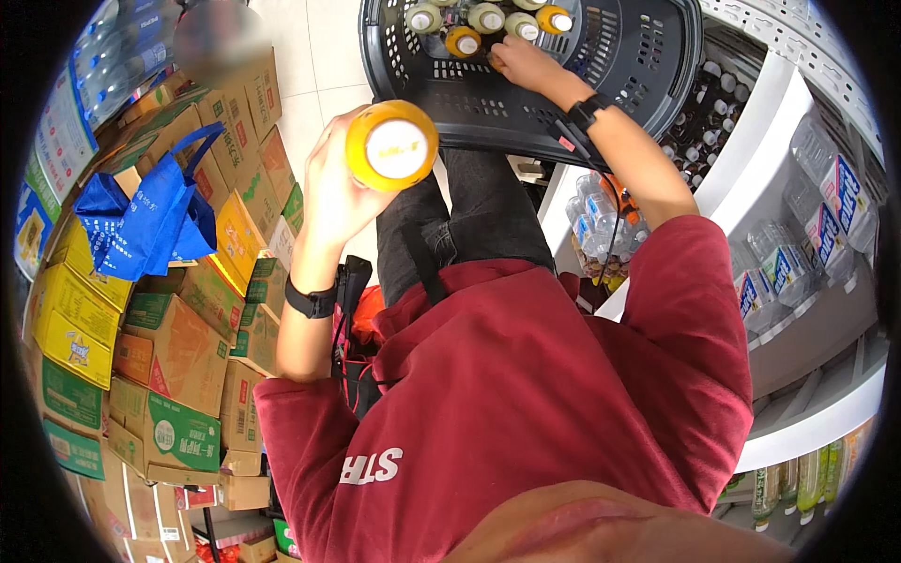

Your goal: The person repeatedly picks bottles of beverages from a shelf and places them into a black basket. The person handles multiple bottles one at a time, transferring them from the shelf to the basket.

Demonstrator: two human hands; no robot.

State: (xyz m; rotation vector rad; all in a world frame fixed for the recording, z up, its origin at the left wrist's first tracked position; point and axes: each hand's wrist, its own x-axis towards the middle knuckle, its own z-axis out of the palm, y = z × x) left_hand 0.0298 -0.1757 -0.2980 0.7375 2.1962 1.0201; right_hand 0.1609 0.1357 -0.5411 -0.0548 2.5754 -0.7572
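My left hand (336,179) is wrapped around a bottle of orange drink (391,146), its white cap facing up at me. A black plastic basket (486,116) with a slotted wall stands in front of me. Inside it, my right hand (528,65) reaches down with fingers curled around an orange bottle (497,63), of which only a sliver shows. Beside those fingers, several white-capped bottles stand in the basket, among them an orange one (463,43) and a pale one (521,27).
Stacked cardboard cartons (179,345) fill the left side, with a blue cloth bag (151,218) on them. White shelving (746,141) curves along the right, holding clear plastic bottles (781,260). A blurred person (218,39) is at the upper left. Tiled floor (338,53) lies between.
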